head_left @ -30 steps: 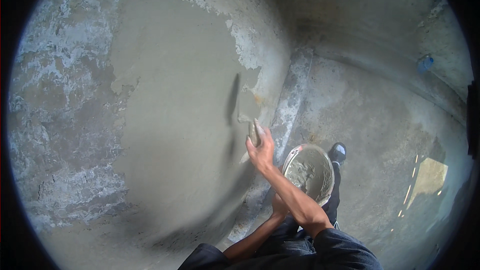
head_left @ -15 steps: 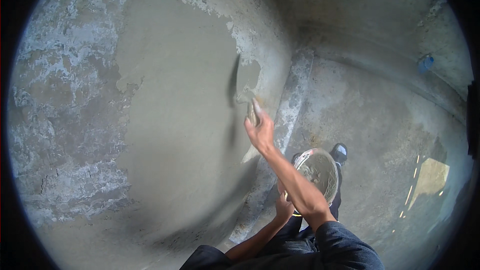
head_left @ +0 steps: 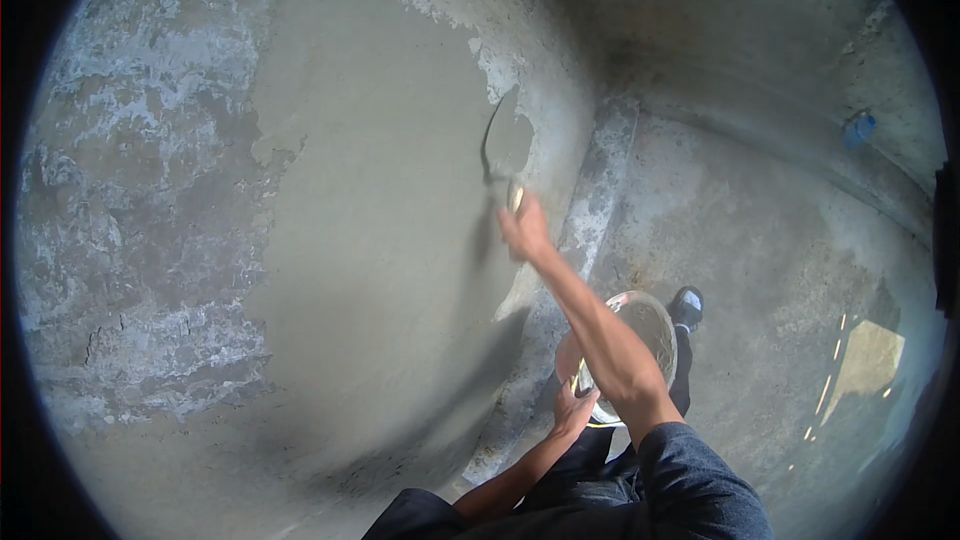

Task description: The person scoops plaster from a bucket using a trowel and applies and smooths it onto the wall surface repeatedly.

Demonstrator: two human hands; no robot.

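Observation:
My right hand (head_left: 525, 225) is closed around the pale handle of a trowel (head_left: 509, 136). The trowel's rounded grey blade lies against the wall near the right margin of a smooth patch of wet grey plaster (head_left: 370, 150). Low in front of me, my left hand (head_left: 574, 408) grips the near left side of a round bucket (head_left: 655, 318) that holds grey mortar. A narrow yellowish piece shows by the left fingers; whether it belongs to the bucket cannot be told. My right forearm crosses over the bucket and hides part of it.
Rough, flaking wall (head_left: 150, 170) spreads left of the plaster. A raised concrete ledge (head_left: 600, 190) runs along the wall's foot. A blue plastic bottle (head_left: 859, 129) lies at the far right. My shoe (head_left: 687, 308) stands on the concrete floor beside the bucket.
The trowel and my right hand have shifted slightly up and to the right along the wall. My left hand still grips the bucket, and the view has shifted a little.

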